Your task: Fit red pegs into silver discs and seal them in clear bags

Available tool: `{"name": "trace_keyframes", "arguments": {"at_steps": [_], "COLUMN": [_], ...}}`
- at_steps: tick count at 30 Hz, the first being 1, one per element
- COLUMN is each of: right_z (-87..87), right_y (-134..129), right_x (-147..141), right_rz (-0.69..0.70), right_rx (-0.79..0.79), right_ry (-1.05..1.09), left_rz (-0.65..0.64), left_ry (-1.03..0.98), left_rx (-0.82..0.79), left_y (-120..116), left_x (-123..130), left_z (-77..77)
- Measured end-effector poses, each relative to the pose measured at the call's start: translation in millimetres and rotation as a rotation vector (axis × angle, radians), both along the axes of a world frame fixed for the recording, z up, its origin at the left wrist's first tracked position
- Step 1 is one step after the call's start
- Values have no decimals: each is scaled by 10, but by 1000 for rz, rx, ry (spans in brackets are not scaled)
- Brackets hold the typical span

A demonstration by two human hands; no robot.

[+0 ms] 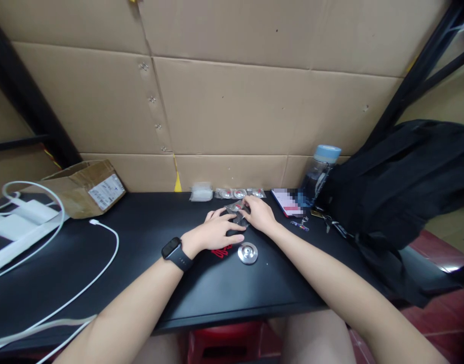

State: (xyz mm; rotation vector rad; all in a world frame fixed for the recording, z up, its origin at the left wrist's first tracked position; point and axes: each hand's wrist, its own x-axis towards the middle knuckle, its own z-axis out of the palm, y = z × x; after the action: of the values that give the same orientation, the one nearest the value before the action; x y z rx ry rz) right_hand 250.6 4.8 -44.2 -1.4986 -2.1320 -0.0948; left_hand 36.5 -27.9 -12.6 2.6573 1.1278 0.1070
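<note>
A small clear plastic bag [239,218] lies on the black table, with something red inside near its top. My left hand [218,228], wearing a black watch, rests over the bag's left side with its fingers spread. At the bag's right edge, my right hand [257,212] has its fingers curled in and pinches the plastic. A round silver metal disc [247,253] with a raised centre lies just in front of the hands. Red cord [221,251] sits beside the disc, partly hidden under my left hand.
Bagged metal discs [239,193] and a stack of clear plastic bags [201,192] line the cardboard wall. To the right stand a blue-lidded bottle [325,167] and a black backpack [398,187], with keys [328,226] nearby. A cardboard box [83,189] and white cable [118,237] occupy the left.
</note>
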Motion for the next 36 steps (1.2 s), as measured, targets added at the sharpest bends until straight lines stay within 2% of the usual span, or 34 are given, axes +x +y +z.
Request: {"name": "trace_keyframes", "arguments": {"at_steps": [6, 10, 15, 19, 24, 29, 32, 36], "right_z": [-1, -13, -29, 30, 121, 108, 57, -7], "right_y": [-22, -28, -10, -26, -29, 27, 45, 33], "right_x": [7, 25, 57, 119, 267, 369, 366, 324], "right_rz": [71, 30, 71, 147, 314, 400, 403, 338], "right_rx": [-19, -59, -118, -130, -69, -91, -119, -140], "right_ry": [8, 86, 142, 118, 169, 107, 27, 3], "left_rz": [-2, 89, 98, 102, 117, 137, 150, 152], "left_ry": [-102, -156, -87, -89, -106, -86, -84, -89], "left_rx": [28, 42, -23, -17, 65, 156, 192, 234], "left_y": [42, 131, 206, 239, 309, 374, 384, 379], "left_x": [-31, -57, -67, -85, -140, -174, -181, -198], "left_z": [21, -69, -171, -191, -206, -244, -252, -246]}}
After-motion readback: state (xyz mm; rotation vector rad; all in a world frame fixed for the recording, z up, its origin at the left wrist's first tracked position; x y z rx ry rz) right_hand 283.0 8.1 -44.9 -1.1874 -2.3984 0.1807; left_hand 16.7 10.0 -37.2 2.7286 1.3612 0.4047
